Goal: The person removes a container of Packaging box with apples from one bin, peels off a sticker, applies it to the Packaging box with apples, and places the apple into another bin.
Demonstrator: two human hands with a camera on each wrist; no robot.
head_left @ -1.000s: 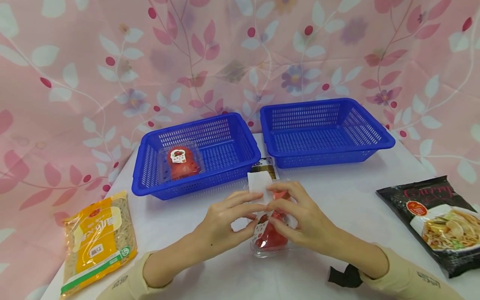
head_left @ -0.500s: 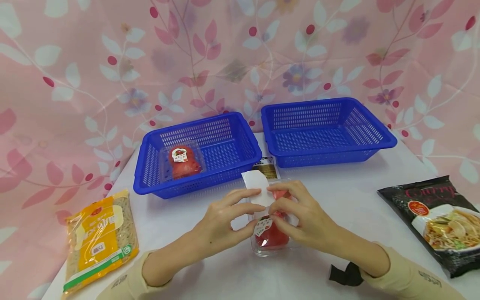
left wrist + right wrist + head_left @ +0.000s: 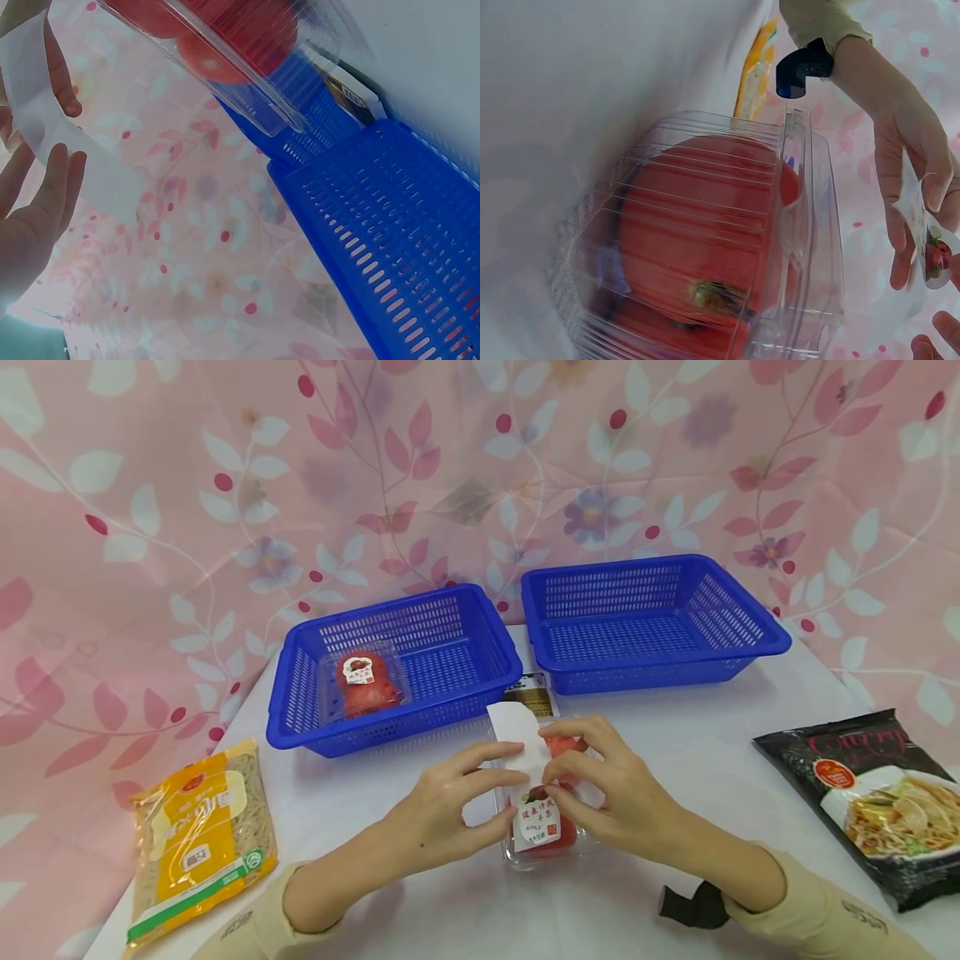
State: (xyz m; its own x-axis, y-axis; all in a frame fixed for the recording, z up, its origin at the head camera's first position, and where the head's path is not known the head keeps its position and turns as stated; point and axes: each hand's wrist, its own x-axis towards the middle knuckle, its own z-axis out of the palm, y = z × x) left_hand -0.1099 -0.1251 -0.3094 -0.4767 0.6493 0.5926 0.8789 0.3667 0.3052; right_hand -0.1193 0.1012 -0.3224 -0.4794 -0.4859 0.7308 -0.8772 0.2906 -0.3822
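Above a clear plastic clamshell box [image 3: 525, 862] of red fruit [image 3: 697, 202], both hands hold a white strip of label backing paper [image 3: 517, 731]. A sticker label [image 3: 538, 825] with a fruit picture and red and dark printing hangs at its near end. My left hand [image 3: 450, 797] pinches the strip's left edge between thumb and fingers. Thumb and forefinger of my right hand [image 3: 622, 789] grip the right side, at the top of the label. From the left wrist, the strip [image 3: 45, 97] is seen bent between the hands. The box stands on the white table, partly covered by the hands and paper.
Two blue baskets [image 3: 393, 731] [image 3: 652, 664] stand at the back; the left one holds another box of red fruit [image 3: 367, 681]. A dark and gold packet [image 3: 534, 695] lies before them. A yellow bag [image 3: 202, 843] is at left, a black noodle packet [image 3: 870, 802] at right.
The label has turned from a tilted, curled position to face up toward the head camera, and more of it shows. The hands have shifted only slightly; the box stays in place.
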